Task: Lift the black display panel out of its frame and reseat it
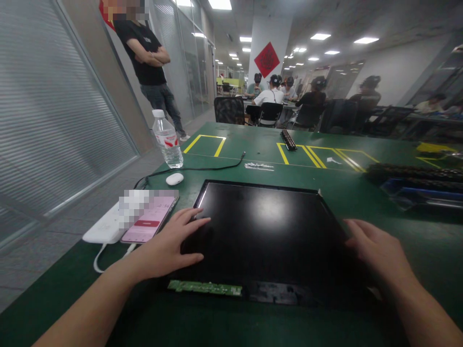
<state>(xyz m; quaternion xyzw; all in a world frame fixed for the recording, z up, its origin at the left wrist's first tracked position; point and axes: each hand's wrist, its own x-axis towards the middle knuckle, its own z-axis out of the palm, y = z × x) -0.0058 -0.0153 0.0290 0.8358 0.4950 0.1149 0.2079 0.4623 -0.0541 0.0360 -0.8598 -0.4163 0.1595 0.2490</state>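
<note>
A black display panel [267, 231] lies flat on the green table [253, 144] in front of me, with a green circuit strip [204, 287] along its near edge. My left hand [170, 248] rests on the panel's left edge, fingers spread flat and open. My right hand [376, 250] lies on the panel's right edge, fingers stretched out over the rim; nothing is held in either hand.
A phone [150, 222] lies on a white power bank [108, 226] left of the panel. A white earbud case [174, 179], a black cable [202, 168] and a water bottle [167, 139] stand behind. Black trays [415, 176] sit at right. A person [152, 62] stands at left; several sit at far tables.
</note>
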